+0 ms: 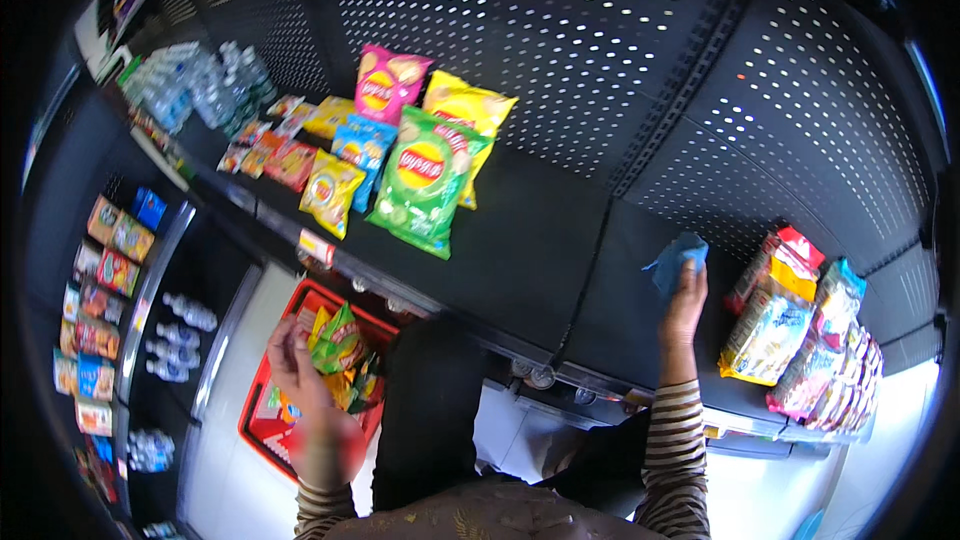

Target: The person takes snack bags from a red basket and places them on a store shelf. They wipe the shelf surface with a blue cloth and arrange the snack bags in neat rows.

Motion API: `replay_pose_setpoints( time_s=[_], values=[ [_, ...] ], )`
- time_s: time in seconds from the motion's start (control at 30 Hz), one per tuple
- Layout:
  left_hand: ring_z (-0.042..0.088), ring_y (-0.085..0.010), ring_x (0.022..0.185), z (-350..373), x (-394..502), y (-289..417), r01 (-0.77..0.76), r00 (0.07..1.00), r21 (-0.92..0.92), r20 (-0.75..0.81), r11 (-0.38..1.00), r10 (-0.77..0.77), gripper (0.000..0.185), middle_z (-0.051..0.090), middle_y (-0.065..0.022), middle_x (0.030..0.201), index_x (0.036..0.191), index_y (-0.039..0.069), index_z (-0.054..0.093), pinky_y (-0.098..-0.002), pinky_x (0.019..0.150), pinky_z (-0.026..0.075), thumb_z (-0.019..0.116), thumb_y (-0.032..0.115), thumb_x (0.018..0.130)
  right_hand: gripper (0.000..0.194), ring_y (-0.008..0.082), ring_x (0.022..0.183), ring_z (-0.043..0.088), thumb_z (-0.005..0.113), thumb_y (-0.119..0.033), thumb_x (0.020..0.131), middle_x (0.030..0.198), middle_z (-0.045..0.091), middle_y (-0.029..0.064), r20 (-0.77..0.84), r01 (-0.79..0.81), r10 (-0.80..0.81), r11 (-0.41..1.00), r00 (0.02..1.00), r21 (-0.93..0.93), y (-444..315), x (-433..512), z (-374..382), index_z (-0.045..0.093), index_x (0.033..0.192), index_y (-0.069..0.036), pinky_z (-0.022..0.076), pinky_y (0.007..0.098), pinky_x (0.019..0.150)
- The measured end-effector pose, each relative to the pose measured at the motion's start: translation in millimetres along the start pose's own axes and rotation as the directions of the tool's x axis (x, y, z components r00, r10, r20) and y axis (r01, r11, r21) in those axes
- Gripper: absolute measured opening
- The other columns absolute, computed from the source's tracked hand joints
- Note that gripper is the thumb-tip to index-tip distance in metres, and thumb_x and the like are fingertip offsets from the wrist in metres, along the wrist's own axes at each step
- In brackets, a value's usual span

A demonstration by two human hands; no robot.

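My right hand (684, 309) holds a blue cloth (679, 262) against the dark shelf (525, 255), to the left of several bagged snacks. My left hand (296, 367) hangs over a red shopping basket (259, 390), fingers loosely bent, with nothing visible in it. In the basket lie a green chip bag (337, 341) and other colourful packets, partly hidden by the hand and wrist. On the shelf's left part a large green Lay's bag (424, 180) stands in front of a yellow one (480, 109), beside a pink bag (386, 86), a blue bag (364, 150) and a small yellow bag (330, 191).
Small packets (289, 163) and bottled water (202, 86) stand farther left on the shelf. At its right end are plastic-wrapped packs (769, 330). A perforated back panel (570, 52) rises behind. Another shelf at far left holds boxes (97, 322) and bottles (176, 349).
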State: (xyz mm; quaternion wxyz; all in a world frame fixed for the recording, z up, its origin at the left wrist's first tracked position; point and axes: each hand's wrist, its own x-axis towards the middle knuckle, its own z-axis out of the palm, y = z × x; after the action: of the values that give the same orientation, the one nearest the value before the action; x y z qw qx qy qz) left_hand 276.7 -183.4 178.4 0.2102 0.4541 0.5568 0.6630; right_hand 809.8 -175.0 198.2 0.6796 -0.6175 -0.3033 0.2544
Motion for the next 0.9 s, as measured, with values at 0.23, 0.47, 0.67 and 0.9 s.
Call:
replay_pose_setpoints(
  time_s=[0.23,0.47,0.67,0.9],
  values=[
    [0.067,-0.0308,0.108,134.7,-34.1,108.9,-0.347,0.659,-0.214,0.637,0.913,0.4,0.019,0.07,-0.0172,0.116,0.108,0.0,0.068,-0.0401,0.095,0.052,0.069,0.003,0.089,0.066,0.0414,0.149,0.035,0.059,-0.031,0.101,0.161,0.037,0.0237,0.554,0.715,-0.453,0.469,0.699,-0.519,24.8,15.6,119.6,0.037,0.156,-0.003,0.0285,0.053,0.12],
    [0.073,-0.0299,0.083,158.1,-49.8,76.7,-0.305,0.475,-0.31,0.77,0.9,0.426,0.015,0.074,-0.0143,0.095,0.101,0.0,0.071,-0.0367,0.075,0.058,0.072,-0.001,0.085,0.068,0.0369,0.152,0.03,0.062,-0.037,0.098,0.164,0.031,0.0209,0.658,0.686,-0.212,0.342,0.723,-0.643,69.2,14.8,189.9,0.04,0.154,-0.005,0.0231,0.0561,0.123],
    [0.072,-0.03,0.08,163.5,-42.6,73.6,-0.25,0.401,-0.278,0.842,0.927,0.361,0.015,0.073,-0.014,0.092,0.101,0.0,0.071,-0.0363,0.072,0.058,0.074,0.0,0.086,0.069,0.0369,0.155,0.023,0.054,-0.052,0.1,0.165,0.028,0.0205,0.73,0.74,-0.164,0.288,0.663,-0.608,80.3,40.3,250.4,0.041,0.157,-0.015,0.0152,0.0584,0.124],
    [0.073,-0.0295,0.08,163.6,-34.8,79.9,-0.181,0.36,-0.189,0.9,0.965,0.244,0.014,0.074,-0.0141,0.09,0.101,0.001,0.072,-0.0364,0.072,0.058,0.072,0.0,0.087,0.069,0.0364,0.155,0.023,0.051,-0.054,0.1,0.165,0.03,0.019,0.698,0.699,-0.126,0.286,0.705,-0.655,76.2,67.5,261.5,0.043,0.156,-0.015,0.0142,0.0603,0.124]
  ],
)
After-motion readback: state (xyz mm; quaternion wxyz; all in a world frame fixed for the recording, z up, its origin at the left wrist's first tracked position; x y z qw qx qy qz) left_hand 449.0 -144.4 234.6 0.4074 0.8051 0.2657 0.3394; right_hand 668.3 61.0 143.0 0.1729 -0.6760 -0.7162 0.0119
